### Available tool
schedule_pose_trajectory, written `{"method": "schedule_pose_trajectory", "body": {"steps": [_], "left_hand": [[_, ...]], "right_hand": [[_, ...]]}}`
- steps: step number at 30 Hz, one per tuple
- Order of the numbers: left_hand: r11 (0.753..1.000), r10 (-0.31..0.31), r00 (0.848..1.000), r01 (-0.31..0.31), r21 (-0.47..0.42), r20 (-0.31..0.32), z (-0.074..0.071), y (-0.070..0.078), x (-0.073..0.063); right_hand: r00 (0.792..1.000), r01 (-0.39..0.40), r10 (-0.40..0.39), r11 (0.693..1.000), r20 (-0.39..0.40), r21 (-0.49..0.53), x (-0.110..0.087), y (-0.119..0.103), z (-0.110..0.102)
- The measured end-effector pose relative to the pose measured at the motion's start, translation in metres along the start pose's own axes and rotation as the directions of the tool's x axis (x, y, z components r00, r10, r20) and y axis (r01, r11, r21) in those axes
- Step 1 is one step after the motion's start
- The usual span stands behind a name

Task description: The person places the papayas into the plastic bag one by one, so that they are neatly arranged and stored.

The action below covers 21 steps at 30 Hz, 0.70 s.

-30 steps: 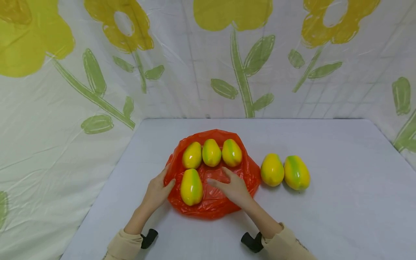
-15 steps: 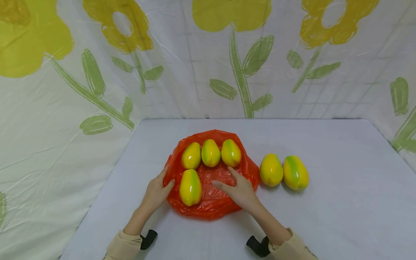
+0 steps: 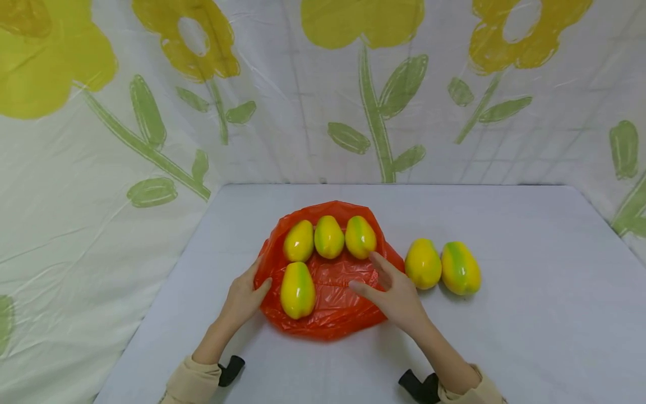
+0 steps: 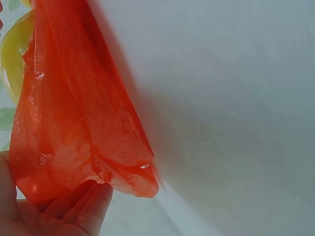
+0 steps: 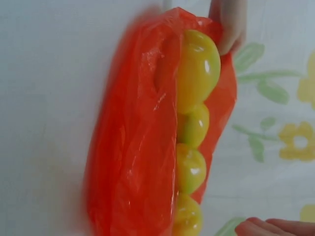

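A red plastic bag (image 3: pixel 333 286) lies spread with its mouth up on the table. Inside it, three yellow-green papayas (image 3: pixel 329 238) form a back row, and another papaya (image 3: pixel 298 290) lies in front at the left. My left hand (image 3: pixel 243 297) holds the bag's left rim, thumb on the inner side and fingers outside; the left wrist view shows those fingers (image 4: pixel 96 209) against the red plastic. Over the bag's right side, my right hand (image 3: pixel 398 297) has its thumb and fingers spread apart, holding nothing. Two more papayas (image 3: pixel 423 264) (image 3: pixel 461 268) lie outside, right of the bag.
The white table (image 3: pixel 545 314) extends right of the loose papayas. Behind it hangs a pale curtain (image 3: pixel 282 123) printed with yellow flowers. Black wrist mounts (image 3: pixel 232 370) sit at both cuffs.
My right hand has moved rightward, from above the bag's middle to its right rim near the loose papayas. The left hand and the papayas stay in place.
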State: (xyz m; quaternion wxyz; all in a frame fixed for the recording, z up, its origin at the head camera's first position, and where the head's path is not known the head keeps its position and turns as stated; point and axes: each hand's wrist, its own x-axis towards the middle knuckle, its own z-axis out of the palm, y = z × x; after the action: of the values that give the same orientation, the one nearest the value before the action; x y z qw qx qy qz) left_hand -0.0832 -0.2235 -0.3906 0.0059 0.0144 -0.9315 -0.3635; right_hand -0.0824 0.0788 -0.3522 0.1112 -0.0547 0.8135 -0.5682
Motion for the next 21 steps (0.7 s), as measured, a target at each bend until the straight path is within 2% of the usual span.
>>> {"method": "schedule_pose_trajectory", "body": {"steps": [6,12,16,21], "left_hand": [[1.0,0.003,1.0,-0.003,0.004,-0.008,0.0,-0.002,0.0],[1.0,0.001,1.0,-0.001,0.004,-0.002,0.0,-0.002,0.0],[1.0,-0.004,1.0,0.004,0.002,0.002,0.0,-0.001,-0.001],[1.0,-0.004,1.0,0.004,-0.002,0.0,-0.001,0.0,-0.002]], "right_hand": [[1.0,-0.008,0.008,0.997,-0.006,0.079,-0.006,0.006,-0.016],[1.0,-0.022,0.024,0.997,-0.016,0.077,-0.008,0.011,-0.025],[0.999,-0.01,0.014,0.998,-0.052,0.062,-0.01,0.016,-0.032],[0.993,-0.001,0.011,0.996,-0.116,0.089,-0.011,0.023,-0.044]]}}
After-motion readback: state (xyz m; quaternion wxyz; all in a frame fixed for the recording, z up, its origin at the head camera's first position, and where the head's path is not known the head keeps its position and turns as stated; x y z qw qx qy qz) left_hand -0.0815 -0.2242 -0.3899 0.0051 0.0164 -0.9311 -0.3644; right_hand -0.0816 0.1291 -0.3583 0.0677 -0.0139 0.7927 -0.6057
